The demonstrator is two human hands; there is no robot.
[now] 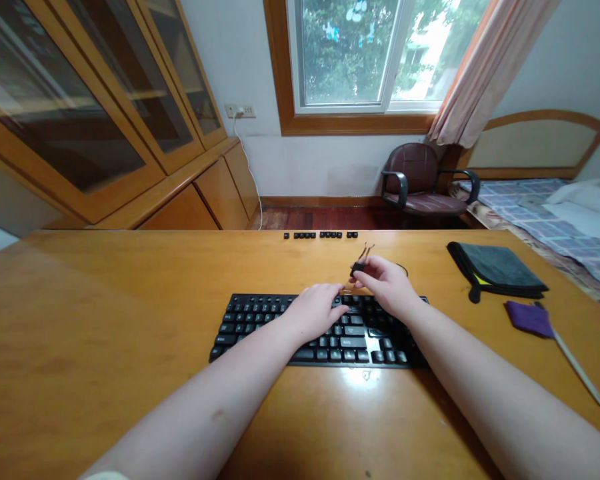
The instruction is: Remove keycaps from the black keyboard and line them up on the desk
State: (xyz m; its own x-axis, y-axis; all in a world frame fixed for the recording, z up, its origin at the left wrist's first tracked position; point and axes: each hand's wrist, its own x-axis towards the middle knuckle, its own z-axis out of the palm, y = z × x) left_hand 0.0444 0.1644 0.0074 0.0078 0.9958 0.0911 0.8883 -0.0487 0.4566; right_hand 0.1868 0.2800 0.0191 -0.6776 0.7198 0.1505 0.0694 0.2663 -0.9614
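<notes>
Right hand (386, 285): fingers pinching a black, wire-pronged keycap puller (358, 268) above the far edge of the keyboard (351, 331). Left hand (316, 311): resting on keyboard; fingers' grip undeterminable.

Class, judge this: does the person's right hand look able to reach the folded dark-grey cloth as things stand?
Probably yes: mostly bare brown wooden desk lies between the right hand and the cloth, though that hand holds a small black piece.
</notes>
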